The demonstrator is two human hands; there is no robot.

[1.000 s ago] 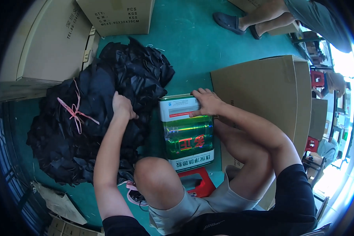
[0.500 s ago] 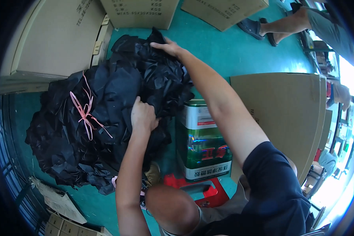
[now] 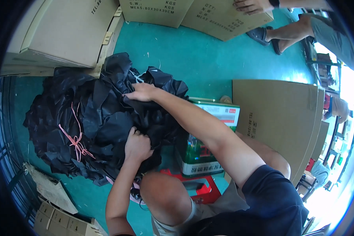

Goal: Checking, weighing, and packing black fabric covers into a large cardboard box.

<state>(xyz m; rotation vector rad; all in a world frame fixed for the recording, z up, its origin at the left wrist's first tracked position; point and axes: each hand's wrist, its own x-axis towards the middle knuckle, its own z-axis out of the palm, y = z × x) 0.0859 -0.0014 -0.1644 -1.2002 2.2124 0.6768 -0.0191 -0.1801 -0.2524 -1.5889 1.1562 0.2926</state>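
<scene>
A big heap of crumpled black fabric [image 3: 86,122], tied with a pink string [image 3: 78,142], lies on the teal floor in front of me. My left hand [image 3: 137,146] is closed on a fold at the heap's near edge. My right hand [image 3: 141,93] reaches across over the heap and grips black fabric near its top. A green and white metal can [image 3: 202,151] stands upright just right of the heap, under my right forearm.
A red low stool [image 3: 196,188] sits beneath me. A flat cardboard sheet [image 3: 279,118] lies to the right, cardboard boxes [image 3: 67,31] stand at the back left, more boxes [image 3: 224,15] behind. Another person's sandalled feet [image 3: 263,37] and hand [image 3: 251,6] are top right.
My right hand left the can's top, stretched over the heap, then drew back to grip fabric nearer me. My left hand stayed at the heap's near edge.
</scene>
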